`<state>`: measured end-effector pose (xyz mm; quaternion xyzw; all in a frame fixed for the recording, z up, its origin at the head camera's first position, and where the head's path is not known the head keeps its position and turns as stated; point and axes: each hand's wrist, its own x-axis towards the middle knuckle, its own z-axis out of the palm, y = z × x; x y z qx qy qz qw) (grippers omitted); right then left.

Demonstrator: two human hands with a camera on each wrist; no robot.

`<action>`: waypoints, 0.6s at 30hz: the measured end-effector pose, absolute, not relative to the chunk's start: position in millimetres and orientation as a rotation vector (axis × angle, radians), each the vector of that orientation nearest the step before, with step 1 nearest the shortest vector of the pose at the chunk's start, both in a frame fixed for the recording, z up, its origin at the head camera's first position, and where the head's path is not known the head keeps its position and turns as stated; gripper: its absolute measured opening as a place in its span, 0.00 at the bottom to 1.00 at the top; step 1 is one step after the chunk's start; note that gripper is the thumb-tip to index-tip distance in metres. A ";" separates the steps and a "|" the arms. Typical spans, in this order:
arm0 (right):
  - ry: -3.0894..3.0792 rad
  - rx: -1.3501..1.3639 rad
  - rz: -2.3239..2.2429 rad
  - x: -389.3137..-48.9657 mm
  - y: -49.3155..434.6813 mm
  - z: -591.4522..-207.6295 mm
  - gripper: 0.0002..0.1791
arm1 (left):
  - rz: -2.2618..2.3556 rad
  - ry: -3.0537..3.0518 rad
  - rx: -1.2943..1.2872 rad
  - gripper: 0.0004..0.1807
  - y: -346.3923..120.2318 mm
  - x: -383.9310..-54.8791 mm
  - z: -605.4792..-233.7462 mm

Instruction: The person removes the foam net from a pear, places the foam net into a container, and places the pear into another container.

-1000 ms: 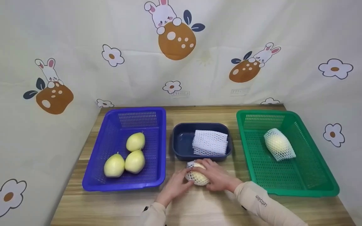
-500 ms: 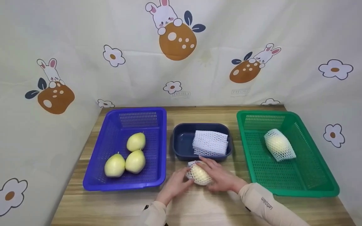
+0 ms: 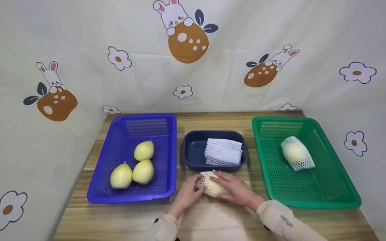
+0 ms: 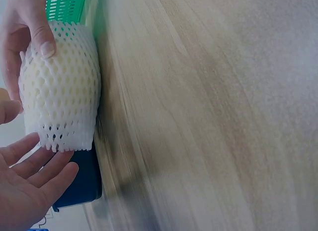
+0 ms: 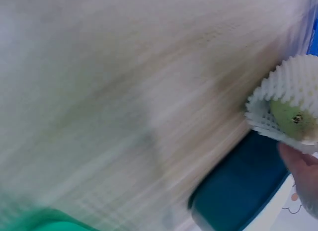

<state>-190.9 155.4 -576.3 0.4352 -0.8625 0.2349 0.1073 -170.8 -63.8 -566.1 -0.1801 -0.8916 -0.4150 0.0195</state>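
On the wooden table in front of the navy tray lies a pale yellow-green pear (image 5: 287,116) inside a white foam net (image 3: 212,185). My right hand (image 3: 238,190) grips the netted pear from the right, its thumb (image 4: 45,46) on the mesh. At the net's left end is my left hand (image 3: 186,196), its fingers (image 4: 54,181) fairly straight and spread, fingertips right at the mesh edge. One end of the net gapes in the right wrist view, with the pear's blossom end showing inside.
A blue basket (image 3: 95,177) on the left holds three bare pears (image 3: 143,171). The navy tray (image 3: 194,152) has folded white foam nets (image 3: 223,151) in it. On the right, a green basket (image 3: 265,167) contains another netted pear (image 3: 297,153). Patterned cloth (image 3: 146,73) hangs behind.
My right hand has shifted slightly right along the netted pear, its fingers spreading straighter over it. My left hand stays at the left end. The baskets and tray have not moved.
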 end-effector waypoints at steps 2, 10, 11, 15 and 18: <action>-2.462 1.283 0.702 -191.2 156.2 -577.3 0.30 | -1.282 -2.780 -0.550 0.18 -63.3 -170.8 -566.3; -2.493 1.251 0.731 -187.0 156.7 -580.7 0.37 | -1.320 -2.806 -0.562 0.20 -62.8 -169.3 -568.2; -2.546 1.238 0.734 -185.9 157.0 -581.6 0.40 | -1.327 -2.808 -0.561 0.20 -62.8 -169.2 -568.4; -2.689 1.170 0.768 -182.8 159.2 -585.2 0.44 | -1.349 -2.819 -0.552 0.21 -63.0 -169.5 -569.4; -2.639 1.134 0.793 -182.8 162.0 -587.3 0.40 | -1.369 -2.815 -0.549 0.21 -63.5 -170.8 -569.5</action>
